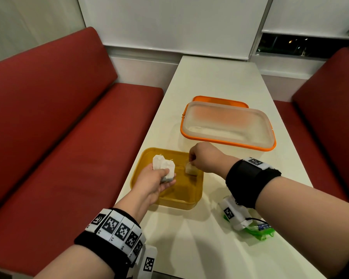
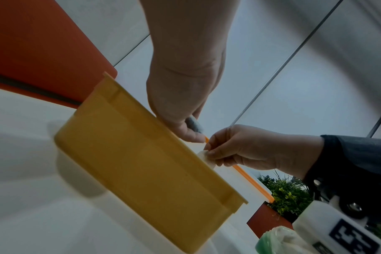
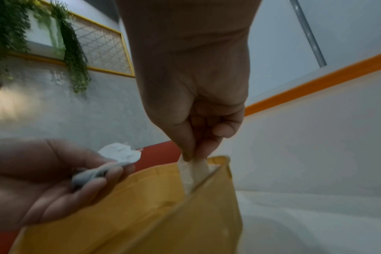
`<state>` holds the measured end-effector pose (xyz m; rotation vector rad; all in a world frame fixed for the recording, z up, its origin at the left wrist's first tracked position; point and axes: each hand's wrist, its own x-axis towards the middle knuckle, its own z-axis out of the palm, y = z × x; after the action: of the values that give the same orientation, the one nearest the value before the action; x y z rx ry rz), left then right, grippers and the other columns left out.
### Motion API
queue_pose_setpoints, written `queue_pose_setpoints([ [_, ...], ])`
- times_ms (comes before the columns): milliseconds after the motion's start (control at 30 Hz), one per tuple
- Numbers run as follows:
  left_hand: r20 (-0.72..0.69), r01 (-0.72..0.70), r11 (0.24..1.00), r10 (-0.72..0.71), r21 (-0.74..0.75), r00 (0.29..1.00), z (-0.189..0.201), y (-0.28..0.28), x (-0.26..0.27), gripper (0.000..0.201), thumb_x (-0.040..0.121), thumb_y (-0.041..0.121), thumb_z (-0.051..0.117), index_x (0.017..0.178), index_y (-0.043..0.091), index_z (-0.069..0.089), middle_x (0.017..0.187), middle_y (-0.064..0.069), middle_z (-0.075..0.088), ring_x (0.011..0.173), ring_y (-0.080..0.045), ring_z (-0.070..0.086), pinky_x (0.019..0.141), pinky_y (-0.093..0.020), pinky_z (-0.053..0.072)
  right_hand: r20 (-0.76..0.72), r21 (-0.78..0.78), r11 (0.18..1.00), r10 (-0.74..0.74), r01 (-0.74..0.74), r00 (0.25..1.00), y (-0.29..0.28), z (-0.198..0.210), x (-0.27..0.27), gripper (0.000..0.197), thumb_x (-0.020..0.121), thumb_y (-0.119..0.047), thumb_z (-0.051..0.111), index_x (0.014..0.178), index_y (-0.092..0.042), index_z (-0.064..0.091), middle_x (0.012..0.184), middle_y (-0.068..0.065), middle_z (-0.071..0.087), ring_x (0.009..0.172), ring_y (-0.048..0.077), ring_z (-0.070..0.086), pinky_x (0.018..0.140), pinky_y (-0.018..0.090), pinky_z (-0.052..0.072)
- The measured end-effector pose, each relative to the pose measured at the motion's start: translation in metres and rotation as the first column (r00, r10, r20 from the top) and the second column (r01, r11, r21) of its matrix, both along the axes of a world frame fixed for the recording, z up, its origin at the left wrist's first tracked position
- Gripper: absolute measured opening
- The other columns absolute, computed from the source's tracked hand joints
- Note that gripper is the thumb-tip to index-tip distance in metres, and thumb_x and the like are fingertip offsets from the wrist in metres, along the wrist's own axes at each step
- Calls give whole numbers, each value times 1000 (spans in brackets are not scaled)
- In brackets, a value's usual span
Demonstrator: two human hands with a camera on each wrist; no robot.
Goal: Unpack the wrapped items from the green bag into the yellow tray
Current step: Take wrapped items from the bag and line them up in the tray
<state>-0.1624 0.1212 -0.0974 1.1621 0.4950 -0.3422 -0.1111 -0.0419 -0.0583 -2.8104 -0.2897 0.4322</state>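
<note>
The yellow tray (image 1: 196, 198) sits on the white table's near left part. My left hand (image 1: 159, 181) hovers palm up over the tray's left side, its fingers and thumb holding a few white wrapped items (image 1: 163, 165). My right hand (image 1: 192, 161) pinches one more wrapped item (image 1: 190, 170) by its top, and the item hangs into the tray's right side. In the right wrist view the pinched item (image 3: 192, 173) dips behind the tray wall (image 3: 163, 223). The green bag (image 1: 257, 232) lies on the table under my right forearm, mostly hidden.
A clear box with an orange rim (image 1: 228, 125) stands just behind the tray, with an orange lid (image 1: 220, 100) behind it. Red bench seats (image 1: 58, 127) flank the table on both sides. The table's left edge runs close beside the tray.
</note>
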Motion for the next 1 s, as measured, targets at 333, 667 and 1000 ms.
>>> queue_pose_setpoints([
  [333, -15, 10, 1000, -10, 15, 1000, -1, -2, -2, 51, 91, -6, 50, 137, 9, 38, 123, -22, 53, 88, -28, 66, 69, -35, 59, 0, -123, 992, -34, 33, 999, 8, -15, -1, 14, 88, -17, 54, 96, -16, 66, 89, 3, 60, 85, 24, 58, 74, 33, 52],
  [667, -28, 23, 999, -24, -35, 999, 0, 0, 0, 44, 93, -3, 46, 135, 7, 37, 121, -24, 54, 86, -29, 66, 72, -38, 58, 174, -225, 972, 103, -63, 979, 5, -14, -2, 28, 91, -13, 46, 116, -19, 59, 110, 5, 57, 103, 26, 51, 84, 36, 40],
  [1000, 8, 94, 996, -93, -6, 996, 2, -11, 3, 46, 90, -10, 47, 133, 6, 42, 116, -20, 58, 86, -28, 66, 66, -36, 58, 50, 323, 945, 45, -58, 998, 21, 6, -5, 21, 87, -20, 65, 105, -11, 68, 94, 1, 64, 83, 13, 55, 68, 18, 39],
])
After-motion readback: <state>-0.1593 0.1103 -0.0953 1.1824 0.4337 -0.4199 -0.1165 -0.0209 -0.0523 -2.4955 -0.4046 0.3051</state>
